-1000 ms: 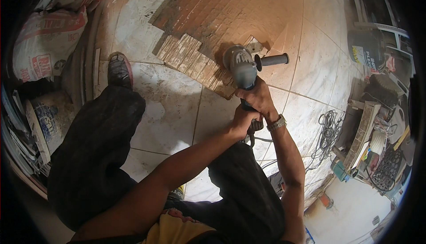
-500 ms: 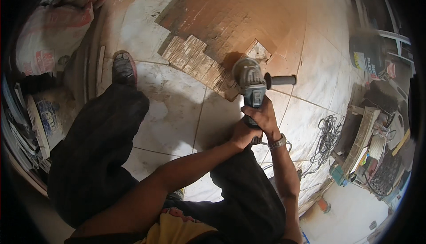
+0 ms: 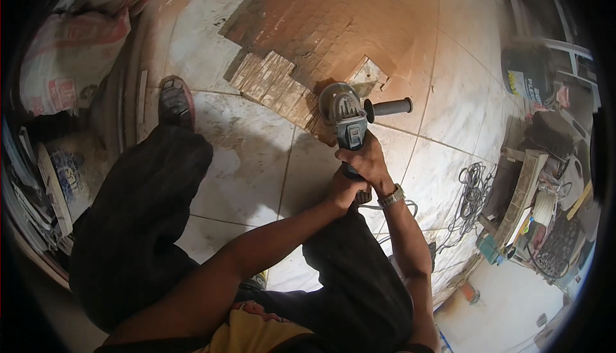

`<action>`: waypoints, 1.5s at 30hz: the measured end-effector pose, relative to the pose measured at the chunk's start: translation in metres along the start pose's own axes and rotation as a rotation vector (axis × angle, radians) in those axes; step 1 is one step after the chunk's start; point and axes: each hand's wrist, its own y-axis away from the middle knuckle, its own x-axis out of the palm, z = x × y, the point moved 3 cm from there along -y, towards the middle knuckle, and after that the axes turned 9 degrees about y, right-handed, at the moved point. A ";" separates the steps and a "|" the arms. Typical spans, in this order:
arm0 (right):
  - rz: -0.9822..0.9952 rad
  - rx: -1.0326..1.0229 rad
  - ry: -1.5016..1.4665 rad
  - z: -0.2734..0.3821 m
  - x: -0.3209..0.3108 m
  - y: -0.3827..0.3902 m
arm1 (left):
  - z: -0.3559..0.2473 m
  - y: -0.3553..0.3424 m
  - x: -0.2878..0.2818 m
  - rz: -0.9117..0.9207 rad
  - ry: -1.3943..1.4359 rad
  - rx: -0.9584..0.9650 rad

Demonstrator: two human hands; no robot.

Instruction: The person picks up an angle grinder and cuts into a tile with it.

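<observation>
Both of my hands are wrapped round an angle grinder [image 3: 351,133]. My left hand [image 3: 346,187] grips the rear of its body, and my right hand [image 3: 369,160], with a watch at the wrist, closes on it just ahead. The round guard and disc [image 3: 335,101] sit over the near right edge of a scored, ridged patch of tile [image 3: 273,87]. A black side handle [image 3: 391,107] sticks out to the right with no hand on it. Beyond lies a broad stripped area [image 3: 314,19] coated in brown dust. The disc's contact with the floor is hidden.
A coiled cable [image 3: 475,193] lies on the tiles to the right. Bags [image 3: 74,58] are stacked at the left, above a bucket [image 3: 80,170]. A dark container [image 3: 527,74] and a cluttered wooden crate [image 3: 523,193] line the right side. My left shoe [image 3: 176,103] rests beside the patch.
The grinder and both hands have shifted a little to the left, and the disc has moved left along the ridged tile's edge. My grip looks the same.
</observation>
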 end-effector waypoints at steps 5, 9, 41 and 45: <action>0.011 -0.009 -0.010 0.010 0.001 -0.003 | 0.001 -0.005 -0.004 0.076 0.004 0.013; -0.006 -0.030 0.029 0.006 -0.002 -0.005 | -0.009 -0.002 0.002 0.051 0.070 0.000; 0.032 -0.023 0.010 0.019 0.002 -0.012 | -0.008 -0.011 -0.004 0.004 0.088 -0.045; 0.034 0.009 0.011 0.018 0.000 -0.006 | -0.008 -0.003 0.002 0.029 0.071 -0.054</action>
